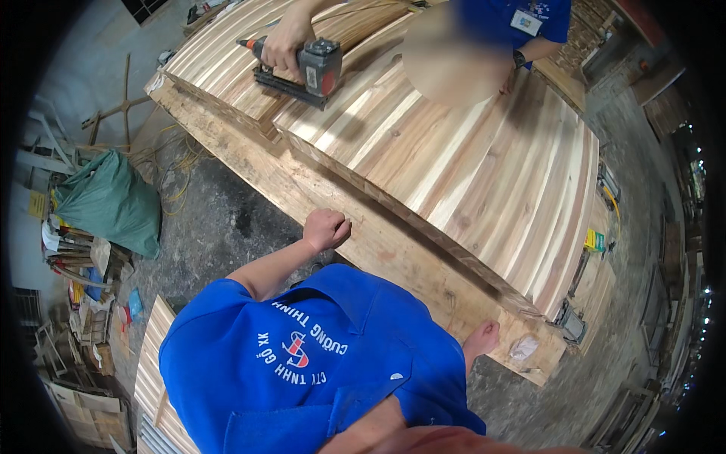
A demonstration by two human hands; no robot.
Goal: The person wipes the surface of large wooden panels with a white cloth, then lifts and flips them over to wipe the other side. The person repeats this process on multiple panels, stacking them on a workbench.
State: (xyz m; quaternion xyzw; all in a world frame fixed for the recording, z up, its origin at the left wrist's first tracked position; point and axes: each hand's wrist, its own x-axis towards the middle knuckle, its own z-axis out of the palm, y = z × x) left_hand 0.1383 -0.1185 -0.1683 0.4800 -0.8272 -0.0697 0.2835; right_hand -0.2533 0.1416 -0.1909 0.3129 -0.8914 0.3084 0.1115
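In the head view, neither of your own hands shows. Only a bare forearm [412,437] comes in at the lower edge, and it is blurred, so you cannot tell which arm it is, how far the hand is open, or whether it holds anything. The thing nearest to you is the long plank [355,219] that lies along the near side of the big striped wooden panel [469,159]. Its long axis runs from the far left down to the near right, slantwise across your front, and its near-right end sits closest to your forearm. A co-worker in a blue shirt [302,371] bends over between you and the plank. One of that person's fists [327,228] rests closed on the plank's near edge about halfway along the panel. The other fist [484,334] is closed too, near the plank's right end and just beside a scrap of clear plastic [523,346]. On the panel's far-left part, a second person's hand [286,41] grips a dark nail gun [311,68] set down on the boards. Well to the left of the panel, on the floor, lies a green sack [113,200].
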